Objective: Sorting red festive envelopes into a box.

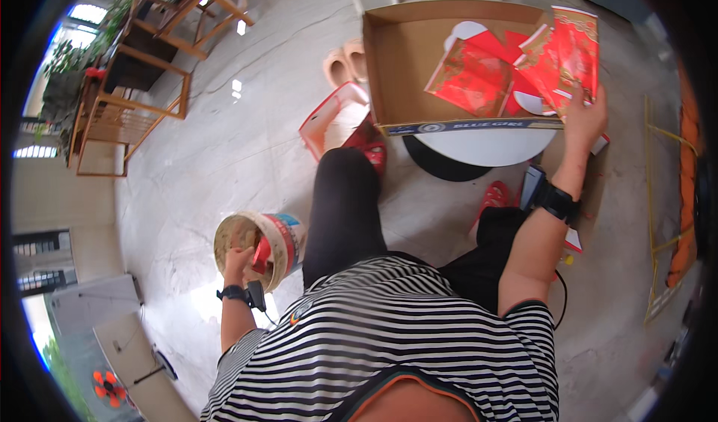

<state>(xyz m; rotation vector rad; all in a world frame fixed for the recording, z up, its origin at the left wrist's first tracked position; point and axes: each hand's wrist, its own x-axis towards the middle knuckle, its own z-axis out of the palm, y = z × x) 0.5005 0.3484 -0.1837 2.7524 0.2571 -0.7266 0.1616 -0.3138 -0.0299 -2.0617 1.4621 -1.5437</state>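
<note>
My right hand (586, 113) holds a red and gold printed paper packet (576, 46) over the right end of a shallow cardboard box (404, 57). More red and gold packets (474, 79) lie inside the box, some with rounded white parts. The box rests above a round white surface (488, 146). My left hand (238, 259) is at the mouth of a plastic bucket (286, 242) on the left, its fingers closed on a red strip (262, 253). The bucket is tilted towards me, and its contents are partly hidden.
An open red and white carton (336, 122) stands left of the box, near pale pink slippers (345, 63). Wooden chairs (134, 102) are at the upper left. An orange fan (109, 388) is at the lower left. A yellow metal frame (650, 197) stands at the right.
</note>
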